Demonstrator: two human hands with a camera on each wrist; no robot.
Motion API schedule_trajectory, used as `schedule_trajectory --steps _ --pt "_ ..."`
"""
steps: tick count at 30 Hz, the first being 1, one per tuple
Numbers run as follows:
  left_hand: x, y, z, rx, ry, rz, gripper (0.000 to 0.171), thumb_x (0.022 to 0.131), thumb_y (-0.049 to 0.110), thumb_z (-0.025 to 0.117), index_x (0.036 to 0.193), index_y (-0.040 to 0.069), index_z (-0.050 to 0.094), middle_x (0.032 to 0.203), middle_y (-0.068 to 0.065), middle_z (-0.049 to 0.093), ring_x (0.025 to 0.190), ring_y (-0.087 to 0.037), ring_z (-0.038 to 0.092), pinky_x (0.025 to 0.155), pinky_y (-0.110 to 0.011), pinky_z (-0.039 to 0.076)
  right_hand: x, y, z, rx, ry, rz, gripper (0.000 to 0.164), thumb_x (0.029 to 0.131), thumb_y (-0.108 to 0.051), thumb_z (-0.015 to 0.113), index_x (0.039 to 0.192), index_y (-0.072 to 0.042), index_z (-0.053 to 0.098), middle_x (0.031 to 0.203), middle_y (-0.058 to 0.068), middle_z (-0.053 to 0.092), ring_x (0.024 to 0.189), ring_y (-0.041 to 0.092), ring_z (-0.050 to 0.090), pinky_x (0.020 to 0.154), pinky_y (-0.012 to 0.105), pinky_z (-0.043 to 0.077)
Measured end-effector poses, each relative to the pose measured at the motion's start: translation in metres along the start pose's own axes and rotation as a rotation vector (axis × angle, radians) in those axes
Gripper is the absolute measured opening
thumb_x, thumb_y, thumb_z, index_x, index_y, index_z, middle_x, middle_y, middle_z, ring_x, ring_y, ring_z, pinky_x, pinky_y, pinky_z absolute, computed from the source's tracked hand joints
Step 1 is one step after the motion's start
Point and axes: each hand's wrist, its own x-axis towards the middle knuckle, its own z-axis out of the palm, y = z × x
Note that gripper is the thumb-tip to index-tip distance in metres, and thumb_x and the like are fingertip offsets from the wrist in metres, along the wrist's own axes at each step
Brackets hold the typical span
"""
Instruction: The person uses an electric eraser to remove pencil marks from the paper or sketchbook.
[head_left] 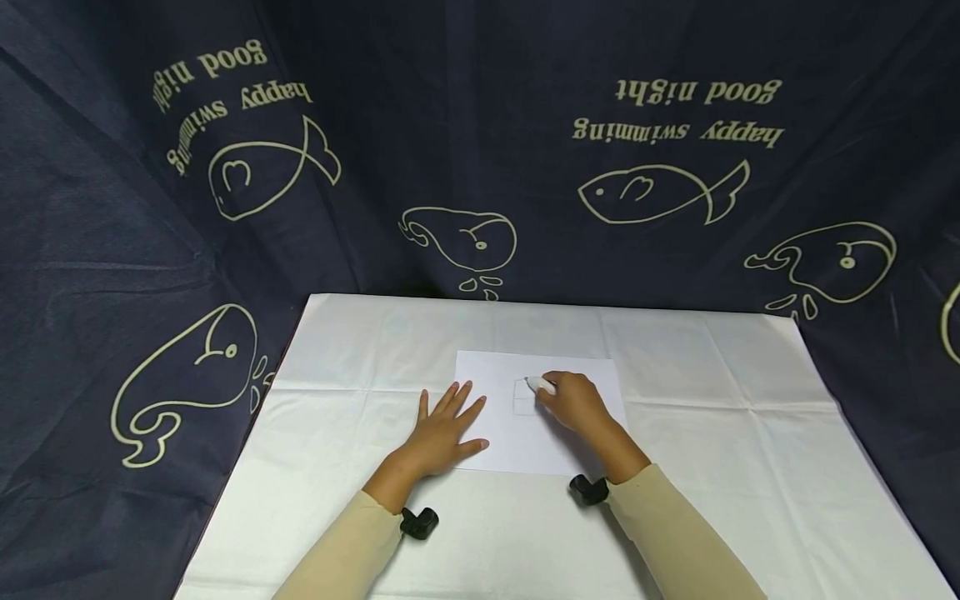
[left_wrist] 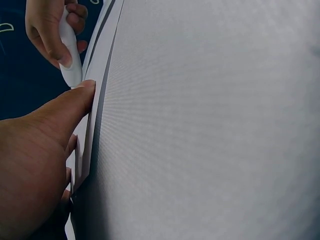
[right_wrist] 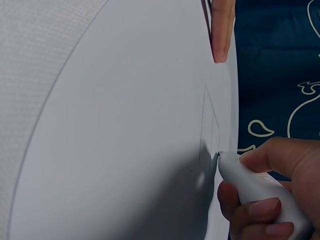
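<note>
A sheet of white paper (head_left: 517, 446) lies on the cloth-covered table. My left hand (head_left: 437, 440) rests on the paper's left part, fingers spread and straight. In the left wrist view its thumb (left_wrist: 65, 110) lies along the sheet's near edge. My right hand (head_left: 577, 403) grips a thick white pen (right_wrist: 250, 182) between thumb and curled fingers. The pen's thin dark tip meets the paper at the top of a faint line drawing (head_left: 523, 407), a box shape divided by lines. In the right wrist view, a shadow falls over the lower part of the sheet.
A white cloth (head_left: 720, 450) with fold creases covers the table. Behind and at the sides hangs a dark blue curtain (head_left: 465, 108) printed with fish, whales and upside-down words. Each wrist wears a small black camera, such as the left wrist camera (head_left: 420, 523).
</note>
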Motion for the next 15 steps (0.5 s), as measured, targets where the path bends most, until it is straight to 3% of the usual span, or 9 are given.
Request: schedule_trajectory --steps 15 --pt "0.0 -0.0006 0.0003 -0.005 -0.002 0.006 0.073 0.1 0.053 0.054 0.16 0.019 0.031 0.171 -0.01 0.012 0.16 -0.033 0.009 0.118 -0.075 0.0 -0.0011 -0.0017 -0.0008 0.014 -0.02 -0.01 0.037 0.093 -0.022 0.064 0.123 -0.002 0.071 0.11 0.019 0.075 0.085 0.026 0.065 0.082 0.046 0.055"
